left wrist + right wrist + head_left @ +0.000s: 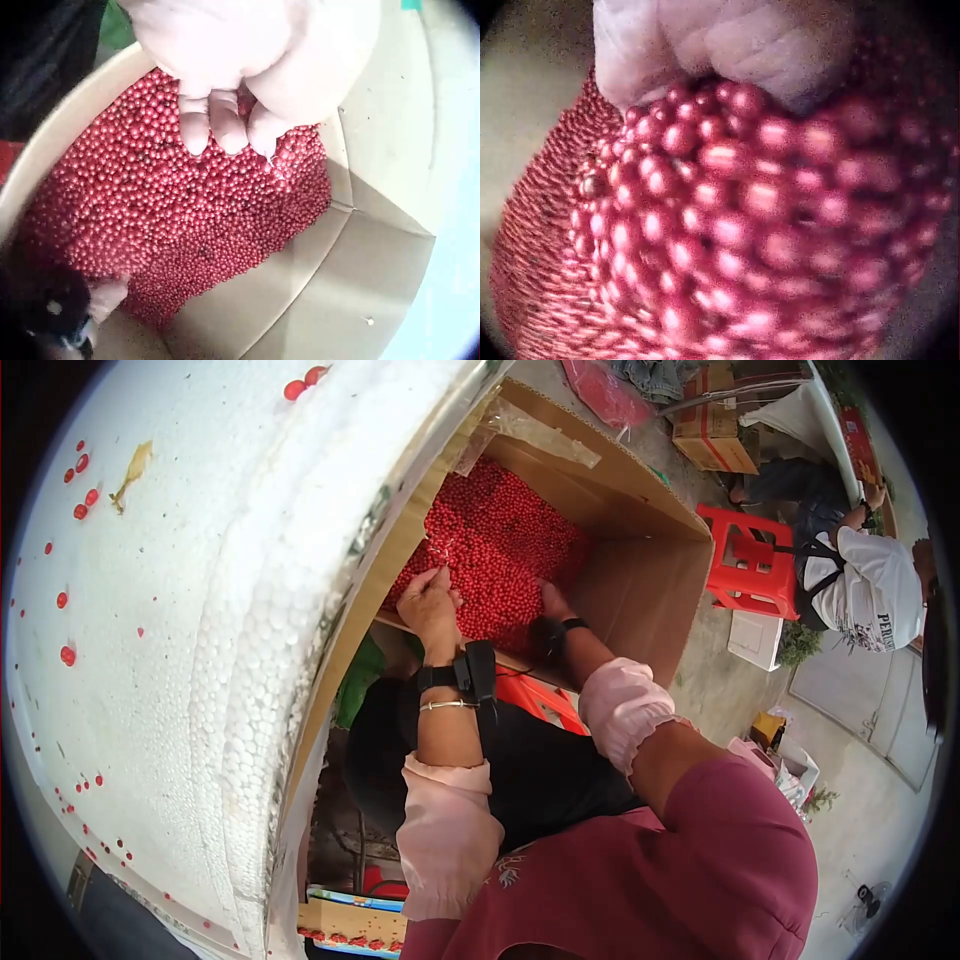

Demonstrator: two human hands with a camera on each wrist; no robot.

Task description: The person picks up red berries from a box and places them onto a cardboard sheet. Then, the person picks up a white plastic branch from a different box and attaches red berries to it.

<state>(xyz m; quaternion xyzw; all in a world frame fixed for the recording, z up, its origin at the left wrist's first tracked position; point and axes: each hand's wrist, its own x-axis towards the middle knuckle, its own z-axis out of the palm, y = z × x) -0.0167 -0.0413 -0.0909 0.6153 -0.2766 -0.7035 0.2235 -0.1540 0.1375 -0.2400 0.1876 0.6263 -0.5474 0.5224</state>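
Note:
Small round red berries lie heaped in a cardboard box. My left hand is over the near left side of the heap. In the left wrist view, the left hand has its fingertips bent down at the berries and pinches a thin pale bit like a stem. My right hand is low at the heap's right side. The right wrist view shows the right hand down among the berries, which hide its fingers.
A white foam board with scattered berries and a dry leaf stands along the box's left side. To the right are a red plastic stool and a seated person. Another cardboard box lies behind.

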